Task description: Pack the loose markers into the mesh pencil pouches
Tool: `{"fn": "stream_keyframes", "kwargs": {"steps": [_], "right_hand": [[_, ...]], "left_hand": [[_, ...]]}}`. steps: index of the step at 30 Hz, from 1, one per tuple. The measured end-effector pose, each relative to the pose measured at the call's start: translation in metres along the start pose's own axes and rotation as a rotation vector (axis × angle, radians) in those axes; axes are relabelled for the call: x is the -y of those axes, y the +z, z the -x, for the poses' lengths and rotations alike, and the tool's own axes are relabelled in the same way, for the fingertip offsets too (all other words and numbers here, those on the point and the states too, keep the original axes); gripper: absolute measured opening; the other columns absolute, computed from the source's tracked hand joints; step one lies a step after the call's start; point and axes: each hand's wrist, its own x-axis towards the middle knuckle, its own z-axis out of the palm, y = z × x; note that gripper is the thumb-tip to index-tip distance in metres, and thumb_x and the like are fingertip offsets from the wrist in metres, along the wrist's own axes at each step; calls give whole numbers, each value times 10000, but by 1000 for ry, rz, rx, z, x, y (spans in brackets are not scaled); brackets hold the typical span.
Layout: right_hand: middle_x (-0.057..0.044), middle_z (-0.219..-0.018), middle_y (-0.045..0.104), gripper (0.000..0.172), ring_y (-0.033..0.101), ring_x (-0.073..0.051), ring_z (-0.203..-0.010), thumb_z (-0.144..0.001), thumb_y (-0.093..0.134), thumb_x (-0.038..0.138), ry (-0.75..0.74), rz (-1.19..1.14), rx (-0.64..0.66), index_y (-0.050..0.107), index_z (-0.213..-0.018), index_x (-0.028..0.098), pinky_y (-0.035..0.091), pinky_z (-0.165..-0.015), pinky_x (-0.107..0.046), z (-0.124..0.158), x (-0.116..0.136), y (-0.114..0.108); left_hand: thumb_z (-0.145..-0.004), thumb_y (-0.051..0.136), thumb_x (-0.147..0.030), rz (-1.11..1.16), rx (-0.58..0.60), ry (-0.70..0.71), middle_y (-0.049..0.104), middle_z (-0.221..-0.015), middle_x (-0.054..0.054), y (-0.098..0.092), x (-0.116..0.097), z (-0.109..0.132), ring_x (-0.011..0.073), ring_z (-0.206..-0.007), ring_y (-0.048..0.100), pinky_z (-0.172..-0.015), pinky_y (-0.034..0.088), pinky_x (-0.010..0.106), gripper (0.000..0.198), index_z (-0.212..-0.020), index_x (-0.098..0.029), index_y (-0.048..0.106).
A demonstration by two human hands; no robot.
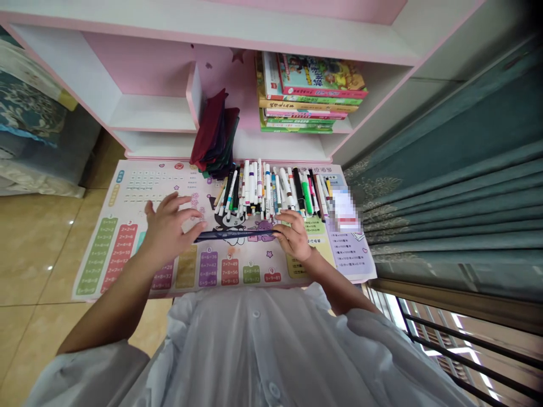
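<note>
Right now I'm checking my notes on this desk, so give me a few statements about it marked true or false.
1. The left hand and the right hand each grip one end of the dark strip. True.
2. The markers lie in a row beyond the strip. True.
3. The books stand upright on the floor. False: they lie stacked on the shelf.
4. The mat is blank. False: it is printed with coloured number tables.
</note>
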Motion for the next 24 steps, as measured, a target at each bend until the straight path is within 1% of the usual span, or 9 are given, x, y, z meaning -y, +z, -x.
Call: {"fn": "stream_keyframes", "kwargs": {"steps": [3, 6, 8, 10, 14, 16, 20, 22, 24], "right_hand": [[-96, -1123, 670, 181, 569, -298, -1191, -959, 562, 374, 5, 8, 75, 693, -982, 251, 523, -955, -525, -7, 7, -2], [-98, -1107, 672, 200, 577, -288, -1187, -970, 544, 381, -32, 11, 91, 689, -979, 244, 537, -951, -503, -16, 13, 0], [-99, -1106, 672, 218, 575, -287, -1195, -978, 525, 387, -42, 10, 97, 688, -969, 242, 539, -958, -502, -22, 16, 2], [-103, -1114, 672, 243, 573, -288, -1200, -984, 508, 398, -42, -1, 102, 689, -953, 239, 533, -970, -510, -28, 18, 6], [-98, -1131, 662, 274, 564, -283, -1211, -984, 500, 438, -19, -7, 155, 687, -949, 241, 522, -1001, -508, -41, 19, 17], [-98, -1156, 647, 267, 545, -295, -1237, -973, 518, 459, 35, 0, 164, 684, -1008, 252, 500, -1033, -526, -49, 22, 24], [-140, -1251, 579, 391, 484, -340, -1297, -939, 561, 515, 183, -20, 17, 609, -1216, 244, 417, -1107, -581, -65, 36, 38], [-148, -1275, 549, 384, 469, -343, -1308, -934, 562, 532, 240, -46, -40, 610, -1174, 235, 405, -1114, -577, -70, 48, 43], [-143, -1279, 540, 310, 478, -327, -1301, -939, 566, 510, 264, -95, -25, 634, -1033, 223, 423, -1098, -539, -71, 61, 48]], "left_hand": [[-823, 624, -423, 16, 158, 168, 665, -1292, 47, 1, -16, -3, 349, -1379, 455, -1199, 61, 675, 183, -818, -296, 755], [-818, 621, -411, 44, 320, 250, 687, -1260, 54, 8, -27, -5, 348, -1353, 483, -1193, 76, 693, 191, -779, -289, 763], [-813, 615, -396, 55, 360, 261, 703, -1230, 59, 12, -30, -5, 346, -1339, 496, -1195, 95, 693, 195, -738, -284, 756], [-813, 597, -375, 59, 358, 266, 713, -1209, 59, 16, -31, -3, 337, -1331, 504, -1201, 106, 683, 206, -705, -277, 743], [-809, 544, -327, 60, 326, 268, 727, -1164, 57, 16, -31, 5, 323, -1312, 529, -1191, 149, 670, 240, -631, -248, 684], [-795, 527, -298, 71, 286, 254, 733, -1138, 49, 13, -31, 10, 317, -1291, 550, -1185, 176, 655, 244, -586, -231, 633], [-807, 519, -295, 103, 70, 131, 728, -1145, 50, 9, -29, 17, 303, -1279, 565, -1175, 225, 607, 247, -580, -214, 577], [-827, 518, -305, 115, -48, 26, 720, -1159, 58, 11, -28, 20, 297, -1284, 565, -1160, 256, 583, 261, -589, -211, 570], [-838, 521, -312, 121, -132, -62, 717, -1160, 61, 15, -28, 23, 294, -1293, 560, -1143, 281, 564, 276, -585, -208, 562]]}}
